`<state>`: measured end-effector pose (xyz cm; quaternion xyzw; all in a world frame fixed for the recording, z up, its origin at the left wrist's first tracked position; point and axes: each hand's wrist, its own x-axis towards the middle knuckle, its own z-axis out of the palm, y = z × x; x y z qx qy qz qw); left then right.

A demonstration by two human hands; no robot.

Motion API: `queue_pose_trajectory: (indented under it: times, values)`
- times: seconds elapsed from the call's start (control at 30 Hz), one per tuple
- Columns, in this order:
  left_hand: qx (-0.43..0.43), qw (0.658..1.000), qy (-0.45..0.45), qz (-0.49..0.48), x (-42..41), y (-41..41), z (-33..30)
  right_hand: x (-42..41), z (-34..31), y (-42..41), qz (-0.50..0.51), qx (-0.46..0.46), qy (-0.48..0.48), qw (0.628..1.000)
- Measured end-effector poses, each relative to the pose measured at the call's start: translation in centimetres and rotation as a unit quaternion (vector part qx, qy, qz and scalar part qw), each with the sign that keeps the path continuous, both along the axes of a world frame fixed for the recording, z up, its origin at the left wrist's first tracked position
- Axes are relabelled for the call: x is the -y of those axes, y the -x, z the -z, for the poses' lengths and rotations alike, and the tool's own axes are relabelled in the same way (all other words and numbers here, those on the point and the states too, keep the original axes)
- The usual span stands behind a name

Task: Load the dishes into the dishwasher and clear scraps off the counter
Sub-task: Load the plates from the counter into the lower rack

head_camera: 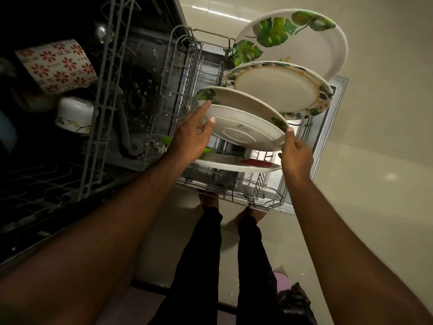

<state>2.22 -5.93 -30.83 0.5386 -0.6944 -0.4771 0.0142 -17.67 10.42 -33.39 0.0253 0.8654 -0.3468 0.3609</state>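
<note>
Two hands grip one white plate (pixel 243 131) by its opposite edges above the pulled-out lower rack (pixel 187 73) of an open dishwasher. The left hand (pixel 191 134) curls its fingers over the plate's edge on the side toward the machine's dark interior, thumb pressed on the underside; the right hand (pixel 296 152) pinches the rim on the side away from it. The plate is tilted, its underside with a raised foot ring facing the camera. Just beyond it in the rack stand three more plates on edge: a leaf-edged plate (pixel 236 98), a plate with a gold ring (pixel 278 87) and, farthest, a large leaf-printed plate (pixel 293 41). Nearer the person, below the held plate, another plate (pixel 232 164) lies almost flat with something red on it. Beside the lower rack, the upper rack (pixel 103 102) carries a red-flowered mug (pixel 57 66) and a white cup (pixel 75 114).
</note>
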Motion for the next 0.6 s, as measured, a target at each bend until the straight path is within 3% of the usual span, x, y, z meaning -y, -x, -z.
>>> queue_pose_trajectory:
  times: [0.13,0.3,0.43,0.6]
  values:
    - [0.045,0.998,0.019,0.043,0.4,0.2,-0.4,-0.9,-0.4,0.3,-0.104,-0.063,-0.053,0.991]
    - [0.054,0.997,0.053,0.021,0.3,0.2,-0.6,-1.8,-1.0,-1.0,-0.211,-0.119,0.054,0.969]
    - [0.113,0.990,0.007,0.082,-0.2,0.4,-0.6,-2.4,-0.6,-1.8,-0.197,-0.099,0.069,0.973]
    - [0.111,0.989,-0.022,0.090,-0.2,1.1,-1.1,-0.1,-0.3,0.2,-0.166,-0.103,0.045,0.980]
